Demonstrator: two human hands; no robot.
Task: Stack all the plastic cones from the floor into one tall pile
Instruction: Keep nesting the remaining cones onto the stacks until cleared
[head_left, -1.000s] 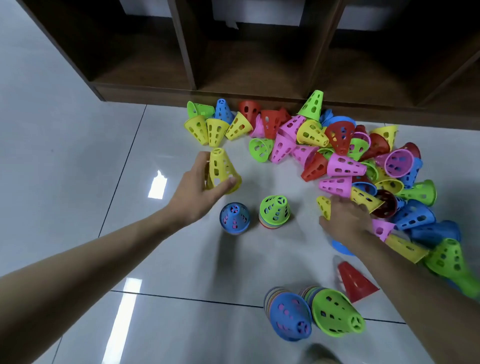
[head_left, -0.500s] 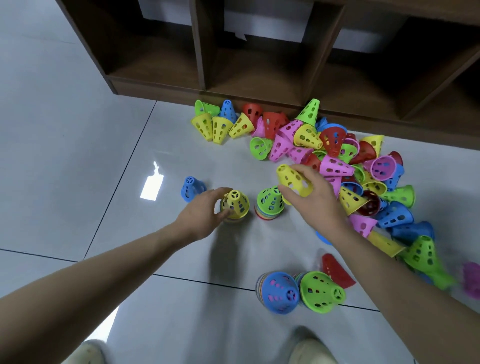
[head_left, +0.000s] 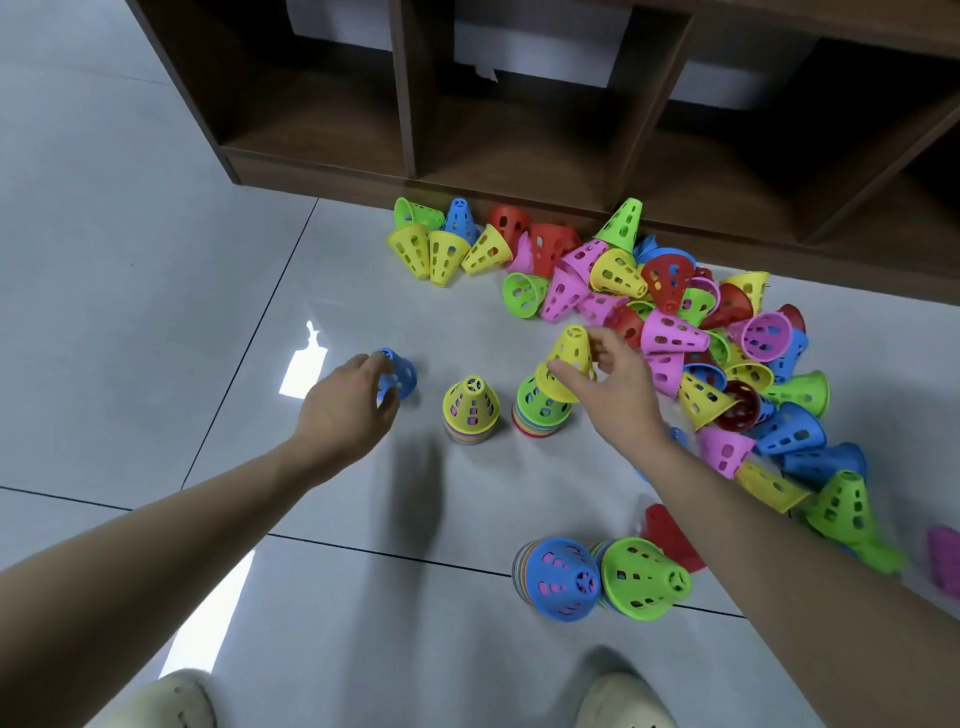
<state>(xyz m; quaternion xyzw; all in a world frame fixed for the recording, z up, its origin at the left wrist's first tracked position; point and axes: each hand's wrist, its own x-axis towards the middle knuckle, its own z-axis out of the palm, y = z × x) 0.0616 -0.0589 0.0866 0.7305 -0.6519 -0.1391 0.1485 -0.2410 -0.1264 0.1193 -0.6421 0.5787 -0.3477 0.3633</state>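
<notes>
Near the middle of the frame the right hand (head_left: 608, 384) pinches a yellow cone (head_left: 570, 353) between thumb and fingers, holding it tilted just above a green-topped stack (head_left: 540, 408) that stands upright on the grey tiled floor (head_left: 156, 312). Just left of that stack stands a yellow-topped stack (head_left: 470, 410), also upright, apart from its neighbour. Further left, the left hand (head_left: 345, 408) reaches a single blue cone (head_left: 399, 375) lying on its side; the fingertips curl round its near edge and touch it, but whether they truly grip it I cannot tell.

The loose cones (head_left: 675, 332), in yellow, pink, green, red and blue, lie jumbled in a heap across the upper right of the frame, against the foot of a dark wooden shelf unit (head_left: 519, 130). In the lower right, two more stacks lie tipped over side by side, a blue-topped stack (head_left: 558, 579) and, touching it on the right, a green-topped lying stack (head_left: 644, 577). A red cone (head_left: 670, 538) lies just behind them, partly hidden by the right forearm. Two pale shoes (head_left: 623, 701) show at the bottom edge
</notes>
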